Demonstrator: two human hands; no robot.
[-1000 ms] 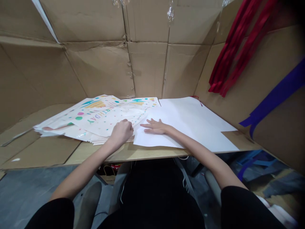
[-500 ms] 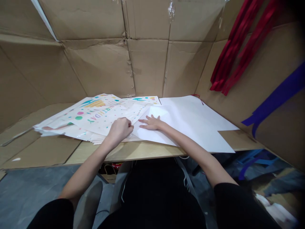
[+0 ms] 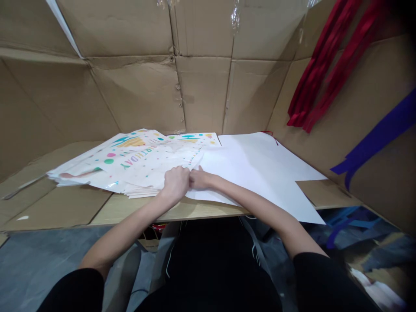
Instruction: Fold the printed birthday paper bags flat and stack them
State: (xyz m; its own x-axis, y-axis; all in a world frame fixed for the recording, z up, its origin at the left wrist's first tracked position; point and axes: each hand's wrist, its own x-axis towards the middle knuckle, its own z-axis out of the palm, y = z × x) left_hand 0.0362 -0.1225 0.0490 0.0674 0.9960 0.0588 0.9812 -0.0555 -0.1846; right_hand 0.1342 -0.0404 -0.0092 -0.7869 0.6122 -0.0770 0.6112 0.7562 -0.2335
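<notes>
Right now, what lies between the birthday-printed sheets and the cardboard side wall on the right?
In the head view, white sheets, with the right hand at their left end; brown cardboard shows near the front.

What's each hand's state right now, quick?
Left hand: closed; any hold is hidden.
Right hand: over white paper, fingers partly hidden; grip can't be told.

Curled into a fist, the left grip (image 3: 176, 184) meets the right grip (image 3: 199, 178) at the white paper's (image 3: 253, 160) near left edge, beside birthday-printed sheets (image 3: 156, 167) on the wooden surface (image 3: 130, 210). Red ribbons (image 3: 312, 86) and a purple ribbon (image 3: 380, 134) hang at right.
</notes>
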